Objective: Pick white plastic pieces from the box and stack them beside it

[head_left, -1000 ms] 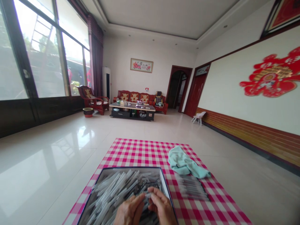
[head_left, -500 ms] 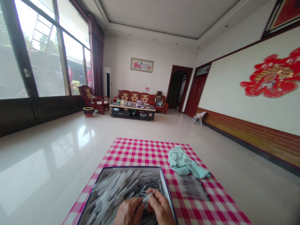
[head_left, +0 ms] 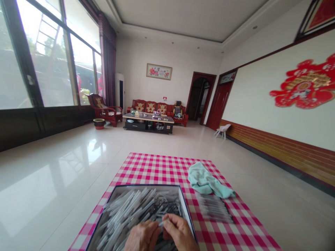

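My left hand [head_left: 142, 235] and my right hand [head_left: 178, 231] meet above the near part of a shallow box [head_left: 187, 208] with a dark blue rim. Both are closed, fingertips pinched around a thin translucent pen [head_left: 161, 224], mostly covered by the fingers. Loose translucent pens [head_left: 131, 205], some with dark parts, fill the box in a jumbled pile. Right of the box, more pens [head_left: 213, 208] lie side by side in a row, their dark ends pointing right.
A pale green cloth [head_left: 206, 181] lies crumpled just beyond the row of pens. Everything rests on a table with a pink-and-white checked cover [head_left: 157, 169]. Farther off on the tiled floor are a low coffee table [head_left: 148, 122], a wooden sofa and a small chair [head_left: 222, 131].
The hands stay over the box and shift only slightly, the left fingers turning further over the pen. Less of the pen shows between them now.
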`<state>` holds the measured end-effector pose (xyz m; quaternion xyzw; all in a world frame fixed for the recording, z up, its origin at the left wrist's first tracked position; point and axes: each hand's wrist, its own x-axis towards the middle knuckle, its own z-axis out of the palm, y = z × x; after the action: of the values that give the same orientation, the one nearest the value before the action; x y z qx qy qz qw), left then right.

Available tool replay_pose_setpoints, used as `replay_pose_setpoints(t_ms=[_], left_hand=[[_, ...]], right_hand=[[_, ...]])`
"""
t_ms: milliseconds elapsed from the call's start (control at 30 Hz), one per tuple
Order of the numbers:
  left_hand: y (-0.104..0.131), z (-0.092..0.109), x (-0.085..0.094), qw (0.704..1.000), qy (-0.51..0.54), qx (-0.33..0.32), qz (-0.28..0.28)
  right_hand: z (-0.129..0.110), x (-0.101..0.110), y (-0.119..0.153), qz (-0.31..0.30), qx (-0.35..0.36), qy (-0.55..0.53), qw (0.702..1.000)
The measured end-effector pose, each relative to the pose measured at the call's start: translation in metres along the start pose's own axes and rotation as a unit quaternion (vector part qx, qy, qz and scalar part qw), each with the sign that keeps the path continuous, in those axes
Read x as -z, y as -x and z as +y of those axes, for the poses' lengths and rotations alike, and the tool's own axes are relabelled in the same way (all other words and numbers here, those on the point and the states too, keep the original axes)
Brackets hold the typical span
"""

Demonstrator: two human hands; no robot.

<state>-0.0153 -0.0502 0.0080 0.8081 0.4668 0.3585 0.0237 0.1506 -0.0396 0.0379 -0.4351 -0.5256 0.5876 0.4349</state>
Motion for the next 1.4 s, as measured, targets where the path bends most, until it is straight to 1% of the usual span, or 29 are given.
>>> replay_pose_setpoints(t_ms=[200,333,400,467,567,600,667,733,833,933,1033,1233,1400], left_hand=[[0.003,-0.001,-0.003,0.997,-0.065,-0.031,0.015],[0.004,0.000,-0.005,0.997,-0.070,-0.032,0.009],[0.003,0.001,-0.005,0.999,-0.052,-0.016,0.002],[0.001,0.002,-0.004,1.000,-0.030,0.003,0.001],[-0.002,0.001,-0.009,1.000,-0.017,0.011,0.008],[-0.002,0.000,-0.012,0.999,-0.019,0.006,0.027],[-0.001,-0.005,-0.021,0.996,-0.031,0.008,0.085],[0.001,-0.010,-0.029,0.995,-0.024,-0.005,0.098],[0.003,-0.014,-0.033,0.997,0.005,-0.015,0.078],[0.003,-0.014,-0.030,0.998,0.023,-0.001,0.058],[0.003,-0.013,-0.026,0.999,0.032,-0.004,0.042],[0.004,-0.008,-0.022,0.999,-0.012,-0.004,0.037],[0.002,-0.002,-0.015,0.997,-0.053,-0.036,0.035]], right_hand=[[0.004,0.000,-0.001,0.004,-0.036,-0.033,0.999],[0.007,0.000,-0.001,-0.010,-0.059,-0.049,0.997],[0.008,-0.001,-0.002,-0.013,-0.052,-0.034,0.998],[0.009,-0.001,-0.003,-0.012,-0.030,-0.014,0.999],[0.011,-0.001,-0.006,-0.007,-0.007,-0.013,1.000],[0.011,-0.001,-0.007,-0.007,-0.006,-0.022,1.000],[0.013,0.000,-0.008,-0.005,-0.011,-0.045,0.999],[0.014,0.001,-0.009,-0.005,-0.024,-0.073,0.997],[0.016,0.002,-0.009,-0.010,-0.034,-0.087,0.996],[0.017,0.004,-0.008,-0.007,-0.003,-0.042,0.999],[0.015,0.004,-0.007,0.003,0.026,-0.001,1.000],[0.013,0.002,-0.004,0.016,0.007,-0.015,1.000],[0.021,0.002,-0.007,0.018,-0.007,-0.033,0.999]])
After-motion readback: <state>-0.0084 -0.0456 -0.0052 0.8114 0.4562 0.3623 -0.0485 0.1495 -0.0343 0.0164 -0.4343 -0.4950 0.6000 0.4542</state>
